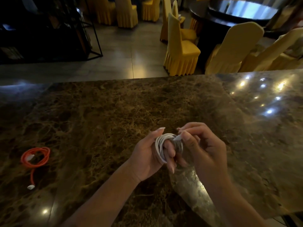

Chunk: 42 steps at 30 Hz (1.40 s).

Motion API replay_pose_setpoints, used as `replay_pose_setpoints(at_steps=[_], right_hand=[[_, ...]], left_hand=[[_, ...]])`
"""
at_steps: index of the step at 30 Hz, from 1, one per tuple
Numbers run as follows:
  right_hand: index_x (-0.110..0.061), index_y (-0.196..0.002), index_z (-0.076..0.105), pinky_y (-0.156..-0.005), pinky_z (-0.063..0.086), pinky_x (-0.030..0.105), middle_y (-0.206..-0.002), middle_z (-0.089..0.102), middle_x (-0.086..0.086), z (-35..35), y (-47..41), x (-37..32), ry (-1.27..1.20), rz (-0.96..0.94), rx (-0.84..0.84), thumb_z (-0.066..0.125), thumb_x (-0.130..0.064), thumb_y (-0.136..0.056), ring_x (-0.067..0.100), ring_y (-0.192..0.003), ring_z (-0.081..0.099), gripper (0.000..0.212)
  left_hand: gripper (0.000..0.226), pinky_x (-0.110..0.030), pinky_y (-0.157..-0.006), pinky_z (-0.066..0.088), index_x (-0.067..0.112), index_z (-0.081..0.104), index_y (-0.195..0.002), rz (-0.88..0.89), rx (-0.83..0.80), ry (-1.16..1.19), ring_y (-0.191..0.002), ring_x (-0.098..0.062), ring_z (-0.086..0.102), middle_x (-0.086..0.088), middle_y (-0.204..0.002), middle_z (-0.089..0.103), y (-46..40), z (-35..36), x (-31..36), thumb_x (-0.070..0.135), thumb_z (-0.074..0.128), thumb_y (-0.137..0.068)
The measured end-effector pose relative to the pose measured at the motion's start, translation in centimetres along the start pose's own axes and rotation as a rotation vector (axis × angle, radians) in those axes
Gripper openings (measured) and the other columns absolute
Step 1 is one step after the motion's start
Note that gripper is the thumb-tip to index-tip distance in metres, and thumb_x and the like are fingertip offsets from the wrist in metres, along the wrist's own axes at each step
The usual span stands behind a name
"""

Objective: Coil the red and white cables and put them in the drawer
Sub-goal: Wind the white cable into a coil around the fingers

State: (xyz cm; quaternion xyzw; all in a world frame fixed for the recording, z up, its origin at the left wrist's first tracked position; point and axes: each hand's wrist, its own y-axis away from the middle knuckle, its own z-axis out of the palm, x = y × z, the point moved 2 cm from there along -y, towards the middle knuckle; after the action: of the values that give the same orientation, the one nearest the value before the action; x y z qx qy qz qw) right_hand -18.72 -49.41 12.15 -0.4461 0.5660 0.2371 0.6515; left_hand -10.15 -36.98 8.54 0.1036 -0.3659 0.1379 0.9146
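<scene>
- Held up over the marble counter (pixel 114 104) at about 6 o'clock of centre: the white cable (pixel 161 147), wound into a tight bundle of loops.
- Wrapped around that bundle, the left hand (pixel 150 154), fingers curled through the loops and gripping them, thumb up along the far side.
- Pinched between thumb and forefinger of the right hand (pixel 203 148): the white cable's connector end (pixel 177 138), pressed against the top of the bundle at roughly 1 o'clock of the coil.
- Both hands touching, knuckle to knuckle, with both bare forearms coming in from the near edge.
- Lay well apart, out at 9 o'clock of the hands: the red cable (pixel 36 157), loosely coiled flat on the counter, touched by neither hand.
- One white plug (pixel 30 157) sat inside that red loop; the tail trailed toward 6 o'clock and ended in a second white plug (pixel 30 187).
- Beyond the counter at 12 to 2 o'clock: yellow-covered chairs (pixel 180 51) around a dark round table (pixel 237 12).
- No drawer seen anywhere.
</scene>
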Motion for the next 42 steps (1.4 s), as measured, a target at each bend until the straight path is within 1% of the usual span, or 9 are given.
replay_pose_setpoints(at_steps=[6, 12, 14, 17, 23, 28, 32, 36, 42], right_hand=[[-0.011, -0.095, 0.065, -0.059, 0.046, 0.034, -0.076, 0.059, 0.019, 1.1, -0.1, 1.1, -0.147, 0.390, -0.154, 0.056, -0.046, -0.101, 0.016, -0.056, 0.058, 0.036], [0.004, -0.078, 0.060, -0.046, 0.043, 0.027, -0.057, 0.059, 0.023, 1.2, 0.0, 0.5, -0.241, 0.437, -0.302, 0.044, -0.045, -0.107, 0.020, -0.038, 0.049, 0.059], [-0.004, -0.077, 0.061, -0.051, 0.044, 0.028, -0.060, 0.062, 0.023, 1.3, 0.0, 0.1, -0.220, 0.368, -0.371, 0.041, -0.043, -0.109, 0.022, -0.044, 0.050, 0.054], [-0.013, -0.081, 0.064, -0.054, 0.045, 0.029, -0.065, 0.062, 0.009, 1.2, 0.2, 0.7, -0.120, 0.284, -0.284, 0.048, -0.042, -0.104, 0.018, -0.049, 0.054, 0.041], [-0.035, -0.072, 0.064, -0.060, 0.047, 0.026, -0.074, 0.061, -0.008, 1.3, 0.4, 2.1, 0.346, 0.019, -0.091, 0.041, -0.045, -0.105, 0.015, -0.066, 0.061, 0.041], [-0.026, -0.079, 0.067, -0.060, 0.051, 0.036, -0.075, 0.059, -0.013, 1.0, 0.9, 3.0, 0.554, -0.069, -0.093, 0.035, -0.046, -0.107, 0.012, -0.069, 0.060, 0.047], [-0.033, -0.080, 0.060, -0.057, 0.045, 0.020, -0.072, 0.055, -0.016, 0.8, 0.7, 3.3, 0.640, -0.122, -0.064, 0.032, -0.046, -0.108, 0.011, -0.066, 0.059, 0.041], [-0.034, -0.078, 0.050, -0.057, 0.039, 0.018, -0.072, 0.050, -0.015, 1.3, 1.0, 4.5, 0.701, -0.098, -0.064, 0.026, -0.046, -0.109, 0.010, -0.066, 0.054, 0.041], [-0.028, -0.076, 0.059, -0.060, 0.046, 0.023, -0.075, 0.055, -0.014, 1.6, -0.1, 4.3, 0.597, -0.096, -0.042, 0.026, -0.049, -0.108, 0.012, -0.070, 0.059, 0.050]], left_hand=[[0.074, -0.033, -0.081, 0.056, 0.010, 0.078, -0.078, -0.029, -0.133, -0.006, -0.071, -0.021, 0.076, -0.005, -0.060, 0.074, 0.6, 1.2, 1.0, 0.044, 0.019, -0.107], [0.075, -0.034, -0.084, 0.060, 0.006, 0.079, -0.077, -0.068, -0.057, -0.065, -0.072, -0.024, 0.077, -0.010, -0.062, 0.075, 0.8, 1.0, 1.0, 0.047, 0.022, -0.106], [0.076, -0.031, -0.073, 0.062, 0.003, 0.075, -0.067, -0.027, 0.063, -0.041, -0.062, -0.025, 0.076, -0.012, -0.053, 0.070, 0.8, 1.2, 0.9, 0.044, 0.025, -0.107], [0.072, -0.025, -0.055, 0.058, 0.000, 0.067, -0.055, 0.053, 0.250, -0.049, -0.047, -0.025, 0.069, -0.014, -0.043, 0.062, 0.7, 1.2, 0.7, 0.040, 0.034, -0.105], [0.069, -0.025, -0.047, 0.049, 0.007, 0.060, -0.052, 0.038, 0.439, -0.274, -0.040, -0.021, 0.062, -0.009, -0.042, 0.057, 0.1, 0.8, 1.1, 0.042, 0.040, -0.108], [0.067, -0.031, -0.052, 0.047, 0.012, 0.055, -0.049, 0.004, 0.569, -0.324, -0.045, -0.023, 0.051, -0.012, -0.050, 0.048, -0.6, 0.9, 0.6, 0.043, 0.043, -0.108], [0.065, -0.025, -0.046, 0.047, 0.010, 0.052, -0.052, -0.010, 0.635, -0.313, -0.039, -0.015, 0.048, -0.006, -0.046, 0.048, -1.1, 1.5, 0.4, 0.038, 0.041, -0.110], [0.064, -0.022, -0.041, 0.042, 0.011, 0.052, -0.053, -0.023, 0.694, -0.393, -0.033, -0.010, 0.042, -0.001, -0.043, 0.046, -1.7, 1.2, 0.4, 0.037, 0.042, -0.110], [0.067, -0.026, -0.046, 0.048, 0.015, 0.058, -0.051, 0.218, 0.807, -0.720, -0.042, -0.015, 0.055, -0.006, -0.049, 0.056, -1.7, 1.4, 0.9, 0.042, 0.042, -0.110]])
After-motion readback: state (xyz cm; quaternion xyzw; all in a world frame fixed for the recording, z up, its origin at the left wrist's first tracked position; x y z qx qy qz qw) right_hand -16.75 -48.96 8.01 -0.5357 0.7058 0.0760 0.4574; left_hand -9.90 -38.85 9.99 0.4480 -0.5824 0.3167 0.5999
